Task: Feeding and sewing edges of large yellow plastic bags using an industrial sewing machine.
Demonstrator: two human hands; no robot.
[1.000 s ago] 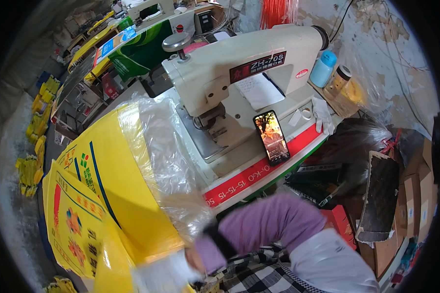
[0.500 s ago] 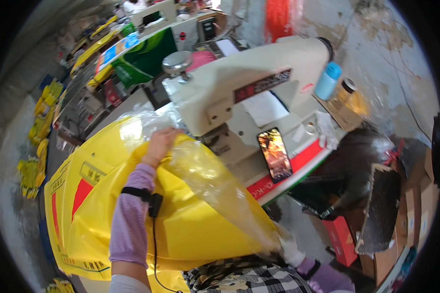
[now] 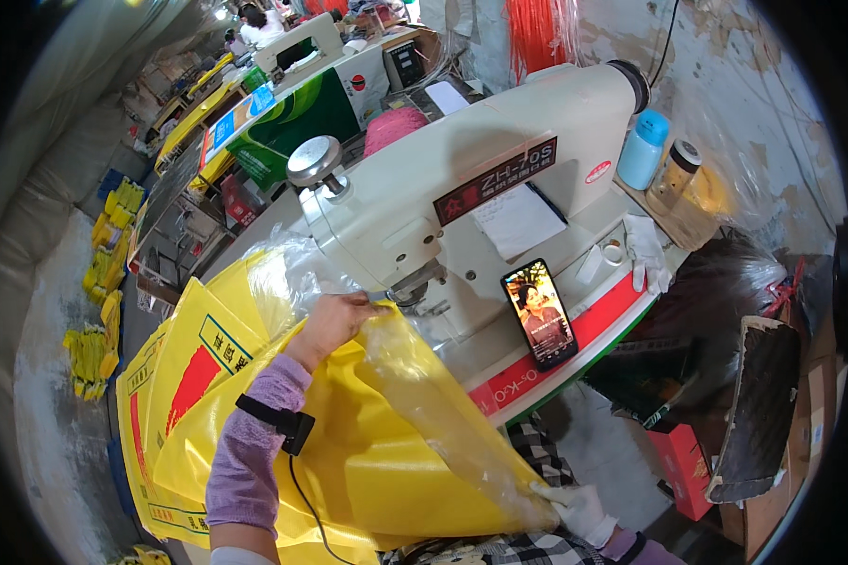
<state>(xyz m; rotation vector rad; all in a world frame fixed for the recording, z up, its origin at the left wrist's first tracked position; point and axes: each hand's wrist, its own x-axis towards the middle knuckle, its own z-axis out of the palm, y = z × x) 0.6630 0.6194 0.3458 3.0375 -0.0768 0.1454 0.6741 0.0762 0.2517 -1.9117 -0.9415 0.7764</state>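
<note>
A large yellow sack point(image 3: 396, 461) with a clear plastic liner point(image 3: 433, 391) showing along its mouth lies over my lap and the table edge. My left hand point(image 3: 334, 322), bare, has its fingers closed on the sack's upper edge, just left of the needle area of a cream sewing machine point(image 3: 386, 207). At lower right my right hand point(image 3: 582, 513), in a white glove, pinches the other end of the same edge, so the mouth runs slanting between my hands. More yellow printed sacks point(image 3: 193, 358) lie flat beneath, on the left.
A lit phone point(image 3: 539, 315) leans on the machine bed beside paper point(image 3: 518, 224) and a white glove point(image 3: 645, 250). A blue bottle point(image 3: 644, 151) and a brown jar point(image 3: 676, 174) stand behind. A red box point(image 3: 680, 471) sits at lower right; yellow bundles point(image 3: 89, 353) lie far left.
My left hand has brought the sack's edge rightward, closer to the machine's needle area. The sack's mouth now looks straighter between my hands, and my gloved right hand shows more clearly.
</note>
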